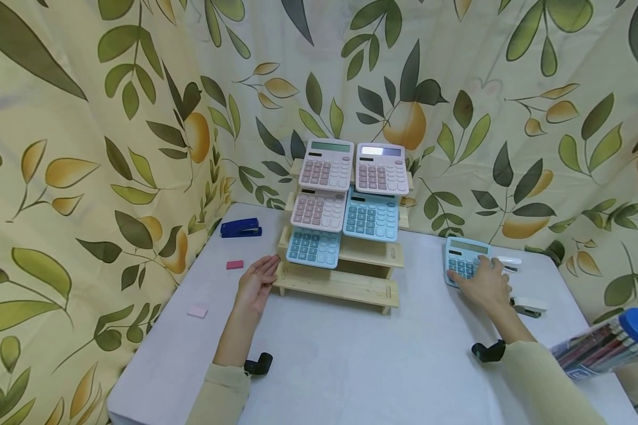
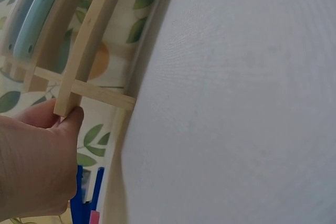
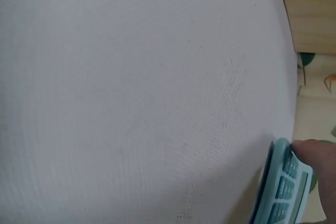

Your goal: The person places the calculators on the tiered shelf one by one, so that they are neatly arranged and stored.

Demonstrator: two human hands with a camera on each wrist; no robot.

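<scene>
The right hand reaches out across the white table with the arm stretched forward. It lies on top of a blue calculator that sits flat on the table, far to the right of the wooden rack. The fingers spread over the keys and a thumb presses at the edge, so the grip is holding the blue calculator.

The left hand rests at the left end of the wooden rack. Its fingers are straight and loose, and the tips touch the rack's lowest bar. Its grip is wide and holds nothing.

The rack carries five more calculators, pink and blue, leaning in rows. A blue stapler and two pink erasers lie to the left. A white stapler lies just beside the right hand.
</scene>
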